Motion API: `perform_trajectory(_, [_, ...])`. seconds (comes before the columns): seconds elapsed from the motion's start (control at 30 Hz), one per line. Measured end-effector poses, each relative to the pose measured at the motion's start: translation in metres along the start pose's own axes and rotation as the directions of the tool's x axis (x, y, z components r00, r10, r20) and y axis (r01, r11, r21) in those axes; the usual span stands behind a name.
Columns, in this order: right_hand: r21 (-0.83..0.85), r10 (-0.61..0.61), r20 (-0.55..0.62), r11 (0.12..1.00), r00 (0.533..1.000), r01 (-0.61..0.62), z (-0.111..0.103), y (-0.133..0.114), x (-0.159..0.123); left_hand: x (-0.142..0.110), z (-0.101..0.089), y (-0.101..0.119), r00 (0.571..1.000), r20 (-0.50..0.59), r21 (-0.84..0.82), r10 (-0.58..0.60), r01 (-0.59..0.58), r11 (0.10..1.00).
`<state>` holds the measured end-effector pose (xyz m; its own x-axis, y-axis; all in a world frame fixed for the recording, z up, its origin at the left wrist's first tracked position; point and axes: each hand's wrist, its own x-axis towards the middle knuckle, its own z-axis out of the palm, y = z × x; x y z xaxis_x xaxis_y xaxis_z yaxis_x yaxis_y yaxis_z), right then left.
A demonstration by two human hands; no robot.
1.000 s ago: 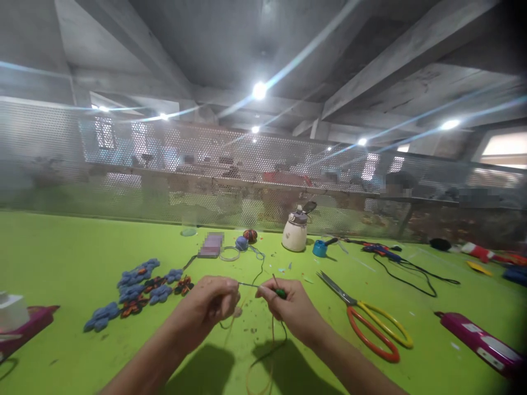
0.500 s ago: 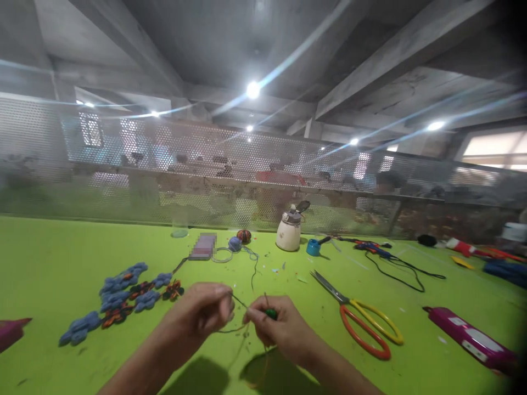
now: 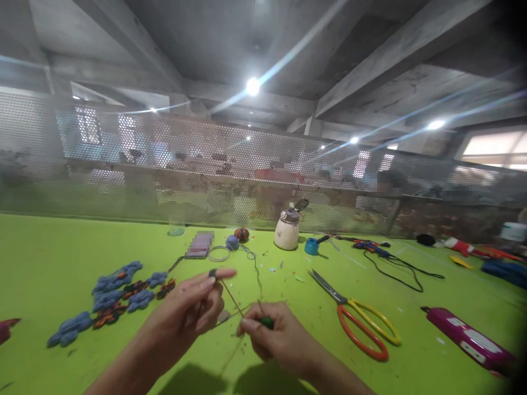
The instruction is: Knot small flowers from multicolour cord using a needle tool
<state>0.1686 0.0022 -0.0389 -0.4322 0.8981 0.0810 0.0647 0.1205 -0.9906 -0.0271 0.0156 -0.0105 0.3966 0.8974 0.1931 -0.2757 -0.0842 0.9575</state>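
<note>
My left hand (image 3: 193,304) has its index finger stretched out, a dark band of yarn around it, and the other fingers curled in. From that finger a taut strand of yarn (image 3: 233,297) runs down to my right hand (image 3: 275,332). The right fingers are pinched around a small tool with a green handle (image 3: 267,322), which looks like a crochet hook; its tip is hidden. Loose thread hangs below both hands. To the left lie blue and orange-black crocheted flowers (image 3: 140,299). Beyond the hands sit a blue yarn ball (image 3: 232,242) and an orange-black yarn ball (image 3: 241,235).
Large scissors (image 3: 343,307) with orange and yellow handles lie right of my hands on the green table (image 3: 304,351). Farther right is a magenta device (image 3: 465,337). A white bottle (image 3: 287,230), a blue pot (image 3: 312,247) and a glue gun (image 3: 373,248) stand or lie farther back.
My left hand has shifted left, and its index finger has straightened and lifted. The strand between the hands is longer. My right hand stays nearly in place, slightly lower.
</note>
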Motion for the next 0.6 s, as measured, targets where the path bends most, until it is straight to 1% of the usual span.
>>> perform_trajectory(0.03, [-0.018, 0.010, 0.021, 1.000, 1.000, -0.010, 0.003, 0.000, -0.002, 0.001, -0.001, -0.002, 1.000, -0.023, 0.047, -0.011, 0.012, 0.999])
perform_trajectory(0.07, [-0.030, 0.009, 0.035, 1.000, 0.999, -0.008, 0.005, -0.002, -0.004, 0.003, -0.002, -0.005, 0.999, -0.023, 0.179, -0.033, 0.037, 0.983])
perform_trajectory(0.1, [-0.042, -0.004, 0.036, 0.999, 0.999, 0.006, 0.005, -0.003, -0.006, 0.006, -0.003, -0.009, 1.000, -0.023, 0.355, -0.019, 0.026, 0.935])
perform_trajectory(0.13, [-0.049, -0.024, 0.028, 0.999, 0.999, 0.025, 0.005, -0.006, -0.007, 0.008, -0.004, -0.012, 1.000, -0.020, 0.515, 0.005, 0.006, 0.857])
perform_trajectory(0.17, [-0.047, -0.045, 0.011, 0.998, 0.999, 0.045, 0.003, -0.008, -0.008, 0.009, -0.004, -0.015, 1.000, 0.012, 0.612, -0.005, -0.003, 0.791])
perform_trajectory(0.2, [-0.038, -0.064, -0.010, 0.997, 0.998, 0.064, 0.001, -0.009, -0.007, 0.009, -0.003, -0.017, 0.999, 0.040, 0.646, -0.032, -0.001, 0.763])
perform_trajectory(0.23, [-0.023, -0.077, -0.031, 0.997, 0.997, 0.076, -0.002, -0.010, -0.006, 0.008, -0.001, -0.016, 0.995, 0.074, 0.631, -0.072, 0.009, 0.776])
perform_trajectory(0.27, [-0.006, -0.082, -0.047, 0.997, 0.995, 0.082, -0.004, -0.011, -0.005, 0.005, 0.001, -0.015, 0.988, 0.110, 0.579, -0.107, 0.024, 0.815])
perform_trajectory(0.3, [0.007, -0.081, -0.057, 0.997, 0.995, 0.081, -0.005, -0.010, -0.003, 0.003, 0.002, -0.012, 0.982, 0.135, 0.447, -0.128, 0.055, 0.893])
perform_trajectory(0.33, [0.017, -0.075, -0.059, 0.997, 0.995, 0.076, -0.005, -0.009, -0.002, 0.000, 0.004, -0.008, 0.982, 0.160, 0.287, -0.103, 0.054, 0.956])
perform_trajectory(0.37, [0.024, -0.068, -0.054, 0.997, 0.996, 0.069, -0.004, -0.008, -0.002, -0.002, 0.004, -0.005, 0.990, 0.134, 0.144, -0.037, 0.017, 0.989])
perform_trajectory(0.4, [0.028, -0.060, -0.042, 0.998, 0.997, 0.061, -0.003, -0.007, -0.002, -0.003, 0.005, -0.004, 0.995, 0.094, 0.047, -0.019, 0.014, 0.999])
perform_trajectory(0.43, [0.025, -0.052, -0.027, 0.998, 0.998, 0.053, -0.001, -0.006, -0.003, -0.003, 0.004, -0.004, 0.998, 0.061, 0.007, -0.007, 0.006, 1.000])
perform_trajectory(0.47, [0.019, -0.049, -0.016, 0.999, 0.999, 0.049, 0.001, -0.006, -0.005, -0.002, 0.004, -0.005, 0.999, 0.031, 0.039, -0.014, 0.013, 0.999])
perform_trajectory(0.5, [0.006, -0.052, -0.013, 0.999, 0.999, 0.052, 0.003, -0.006, -0.007, 0.000, 0.003, -0.008, 1.000, 0.010, 0.134, -0.029, 0.028, 0.991])
perform_trajectory(0.53, [-0.011, -0.057, -0.015, 0.998, 0.998, 0.057, 0.004, -0.007, -0.008, 0.003, 0.002, -0.011, 0.999, 0.013, 0.283, -0.048, 0.042, 0.958])
perform_trajectory(0.57, [-0.026, -0.071, -0.029, 0.997, 0.997, 0.071, 0.003, -0.008, -0.009, 0.005, 0.002, -0.014, 1.000, -0.007, 0.459, -0.024, 0.024, 0.888])
perform_trajectory(0.6, [-0.033, -0.087, -0.044, 0.996, 0.995, 0.086, 0.003, -0.008, -0.009, 0.006, 0.002, -0.017, 1.000, 0.007, 0.578, -0.020, 0.012, 0.816])
